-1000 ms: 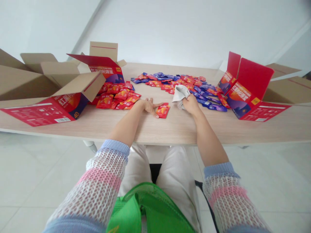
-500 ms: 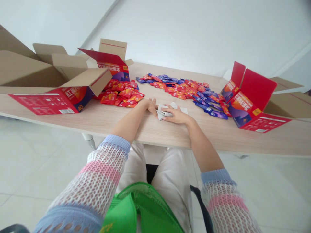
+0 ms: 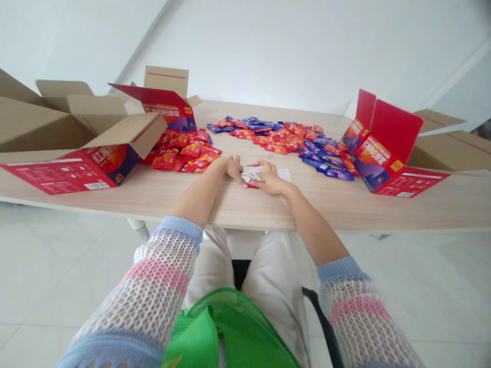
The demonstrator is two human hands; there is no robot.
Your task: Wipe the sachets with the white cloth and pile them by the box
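My right hand (image 3: 269, 180) presses a white cloth (image 3: 283, 174) down on the wooden table (image 3: 245, 204), and the cloth covers a red sachet of which only a sliver shows. My left hand (image 3: 231, 167) rests right beside it, fingers touching the cloth's left edge. A pile of red sachets (image 3: 183, 150) lies to the left. A mixed spread of red and blue sachets (image 3: 291, 140) lies beyond the hands toward the right.
Open red cartons stand at the left (image 3: 95, 161) and right (image 3: 383, 148), with another (image 3: 169, 107) behind the red pile. Plain brown cardboard boxes sit at both table ends. A green mesh bag (image 3: 230, 332) lies on my lap.
My right hand brought the white cloth from beside the blue sachets down onto the red sachet next to my left hand. The left hand stayed by the sachet.
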